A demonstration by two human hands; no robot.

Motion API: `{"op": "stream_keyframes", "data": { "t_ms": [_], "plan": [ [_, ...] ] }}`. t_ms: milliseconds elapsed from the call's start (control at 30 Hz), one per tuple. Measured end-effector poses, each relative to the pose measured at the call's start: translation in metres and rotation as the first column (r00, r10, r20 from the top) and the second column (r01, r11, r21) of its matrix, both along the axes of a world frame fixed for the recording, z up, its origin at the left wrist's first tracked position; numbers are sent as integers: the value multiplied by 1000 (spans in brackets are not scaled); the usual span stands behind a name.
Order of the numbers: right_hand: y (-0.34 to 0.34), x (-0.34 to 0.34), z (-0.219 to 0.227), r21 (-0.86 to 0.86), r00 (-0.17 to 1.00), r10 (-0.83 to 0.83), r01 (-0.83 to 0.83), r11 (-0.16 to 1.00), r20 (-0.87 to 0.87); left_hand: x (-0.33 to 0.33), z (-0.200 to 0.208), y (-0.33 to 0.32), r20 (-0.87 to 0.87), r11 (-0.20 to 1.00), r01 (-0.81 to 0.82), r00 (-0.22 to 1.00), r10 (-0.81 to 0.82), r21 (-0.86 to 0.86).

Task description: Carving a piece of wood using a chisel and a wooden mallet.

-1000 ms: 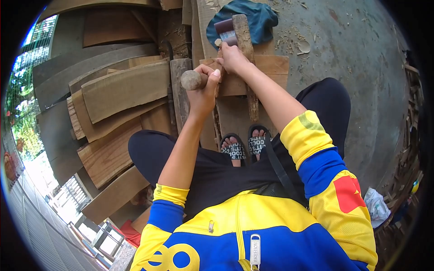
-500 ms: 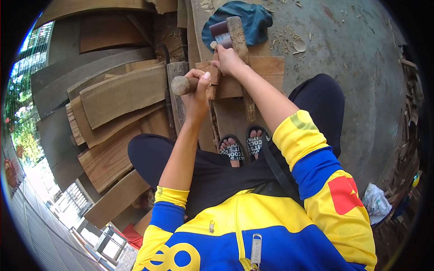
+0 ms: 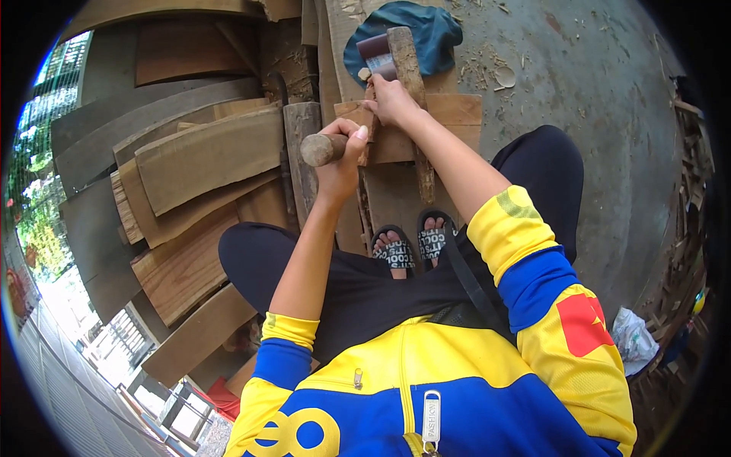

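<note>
My left hand [image 3: 340, 164] is closed round a thick, round wooden handle [image 3: 320, 150], its blunt end turned toward me; whatever is at the handle's far end is hidden. Ahead and slightly right, my right hand [image 3: 392, 103] pinches a small carved piece of wood with a pale knobbed tip [image 3: 364, 75] poking out beyond the fingers. Under both hands lies a flat brown board [image 3: 453, 126]. Close to the right hand, a rough wooden stick [image 3: 406, 57] lies lengthwise, next to a brown roll of sandpaper [image 3: 375, 49] on a teal cloth [image 3: 438, 30].
Planks [image 3: 209, 164] are stacked on the left, beside an upright-grained log piece [image 3: 303, 167]. Shavings and a pale wooden disc [image 3: 504, 76] lie on the grey floor [image 3: 609, 167]. My sandalled feet [image 3: 394, 251] are close below the board. A plastic bag [image 3: 633, 339] lies far right.
The handle in my left hand has tilted slightly and shifted a little right. My right hand keeps its pinch on the carved piece. The whole view has shifted slightly.
</note>
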State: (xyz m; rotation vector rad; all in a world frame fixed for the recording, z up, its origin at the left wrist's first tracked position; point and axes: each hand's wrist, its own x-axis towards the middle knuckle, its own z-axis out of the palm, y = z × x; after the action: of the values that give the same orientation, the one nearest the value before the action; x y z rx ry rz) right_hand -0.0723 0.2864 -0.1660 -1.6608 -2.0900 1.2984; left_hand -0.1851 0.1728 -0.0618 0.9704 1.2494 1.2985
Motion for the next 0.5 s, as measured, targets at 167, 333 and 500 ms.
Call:
{"op": "stream_keyframes", "data": {
  "t_ms": [167,333,500],
  "plan": [
    [-1,1,1,28,1000,-24,25,999,-19,4,2,2,-58,998,56,997,-59,-40],
    [-1,2,4,12,999,-34,34,999,6,3,-10,3,-110,998,65,992,-64,0],
    [-1,3,7,17,999,-37,36,999,13,8,-8,1,-212,997,75,975,-67,32]
  ]
}}
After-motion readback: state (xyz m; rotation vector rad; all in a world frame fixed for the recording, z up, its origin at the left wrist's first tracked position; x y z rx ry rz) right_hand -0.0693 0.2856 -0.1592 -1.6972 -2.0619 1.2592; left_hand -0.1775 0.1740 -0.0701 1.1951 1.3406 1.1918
